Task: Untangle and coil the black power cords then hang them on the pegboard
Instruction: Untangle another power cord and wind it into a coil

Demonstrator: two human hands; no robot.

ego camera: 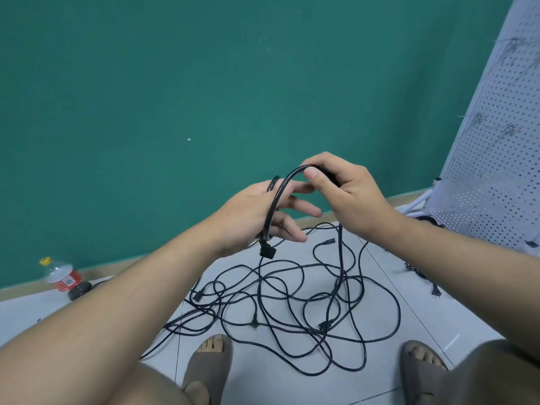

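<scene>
A tangle of black power cords (292, 302) lies spread on the pale floor tiles between my feet. One cord (277, 197) arches up from the pile across both hands. My right hand (344, 197) pinches the top of that arch between thumb and fingers. My left hand (263, 214) has the cord wound around its palm, fingers mostly extended, with a black plug (265, 251) hanging just below it. The white pegboard (496, 141) leans at the right, with several wire hooks on it.
A plastic bottle (62, 277) with a red label and yellow cap lies at the left by the green wall (204, 83). More black cord ends (423, 276) lie near the pegboard's foot. My sandalled feet (210, 363) flank the pile.
</scene>
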